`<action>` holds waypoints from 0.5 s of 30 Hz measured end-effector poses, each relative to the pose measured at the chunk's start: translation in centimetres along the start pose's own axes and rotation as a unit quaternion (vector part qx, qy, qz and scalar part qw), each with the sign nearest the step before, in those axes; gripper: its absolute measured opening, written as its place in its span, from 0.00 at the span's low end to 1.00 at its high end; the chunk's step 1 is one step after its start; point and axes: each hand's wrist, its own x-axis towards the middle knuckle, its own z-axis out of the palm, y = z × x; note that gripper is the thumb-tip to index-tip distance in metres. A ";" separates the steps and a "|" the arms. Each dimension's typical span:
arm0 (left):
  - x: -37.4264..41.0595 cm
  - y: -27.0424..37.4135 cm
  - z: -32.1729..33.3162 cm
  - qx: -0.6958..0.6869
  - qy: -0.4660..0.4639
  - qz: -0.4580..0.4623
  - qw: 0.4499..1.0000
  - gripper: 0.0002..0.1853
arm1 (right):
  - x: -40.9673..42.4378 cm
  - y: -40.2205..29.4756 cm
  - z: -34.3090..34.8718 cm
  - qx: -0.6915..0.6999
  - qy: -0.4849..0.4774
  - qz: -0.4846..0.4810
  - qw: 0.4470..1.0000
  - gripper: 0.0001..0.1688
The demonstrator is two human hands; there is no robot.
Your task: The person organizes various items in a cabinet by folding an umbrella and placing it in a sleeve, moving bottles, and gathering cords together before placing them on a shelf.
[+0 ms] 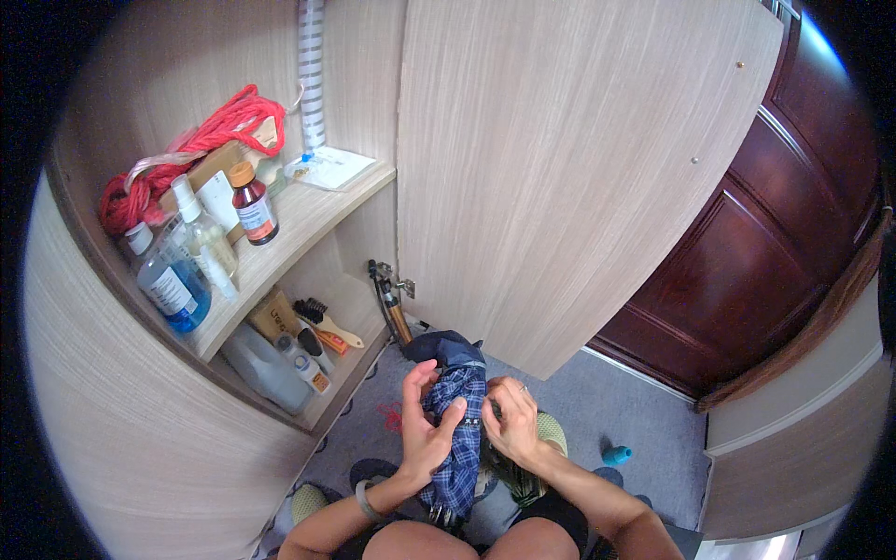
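Observation:
A folded umbrella (458,448) of blue plaid fabric stands between my knees, its metal rib tips (441,516) towards me. At its far end is bunched dark navy fabric (441,348). A narrow dark strap (470,422) with light marks crosses its middle. My left hand (425,434) is cupped around the left side, thumb lying on the plaid cloth and fingers curved. Along the right edge, beside the strap, my right hand (514,420) has curled fingers; whether they pinch the strap is hidden.
At left, an open cabinet's upper shelf (329,203) bears red rope (203,154), a brown bottle (253,206) and a blue-liquid bottle (171,290). Brushes (329,323) and a grey jug (266,367) sit below. The cabinet door (560,161) stands ahead. A teal object (617,456) lies on the carpet.

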 end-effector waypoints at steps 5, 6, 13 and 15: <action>0.1 1.8 0.2 0.155 -0.024 0.107 0.982 0.29 | 0.6 -0.4 0.0 0.131 -0.022 0.067 0.989 0.05; 0.3 2.2 0.2 0.176 -0.027 0.116 0.977 0.29 | 0.9 -0.7 -0.1 0.172 -0.040 0.098 0.979 0.05; -0.1 2.9 1.9 0.349 -0.060 0.219 0.909 0.35 | 1.2 -3.8 -0.6 0.400 -0.033 0.306 0.863 0.26; 0.4 4.4 1.9 0.312 -0.148 0.188 0.919 0.34 | 0.8 -2.2 -0.6 0.406 -0.060 0.388 0.826 0.28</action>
